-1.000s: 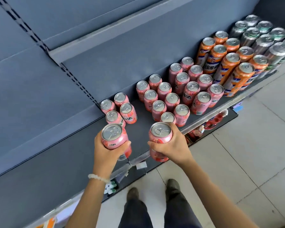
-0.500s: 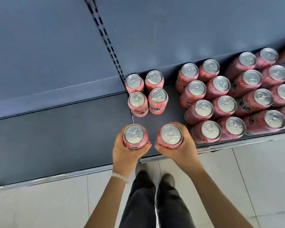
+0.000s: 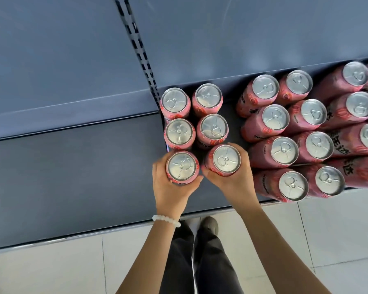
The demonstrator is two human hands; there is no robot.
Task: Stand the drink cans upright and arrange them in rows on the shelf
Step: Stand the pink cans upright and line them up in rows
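I look straight down on a dark shelf (image 3: 200,198). My left hand (image 3: 171,190) grips an upright pink can (image 3: 182,166) at the front of the left column. My right hand (image 3: 235,177) grips a second upright pink can (image 3: 226,159) beside it. Right behind these two stand several more pink cans in two columns, among them one (image 3: 180,132) and one (image 3: 213,127). A gap of bare shelf separates this group from a larger block of upright pink cans (image 3: 285,147) to the right.
A bare grey shelf board (image 3: 72,166) lies to the left, at a slightly different level. The slotted upright (image 3: 140,54) of the rack runs up the grey back panel. White floor tiles (image 3: 338,240) and my legs and shoes are below the shelf edge.
Both hands have carried their cans forward onto the shelf, up against the small group of pink cans. My view has shifted closer and more directly overhead.
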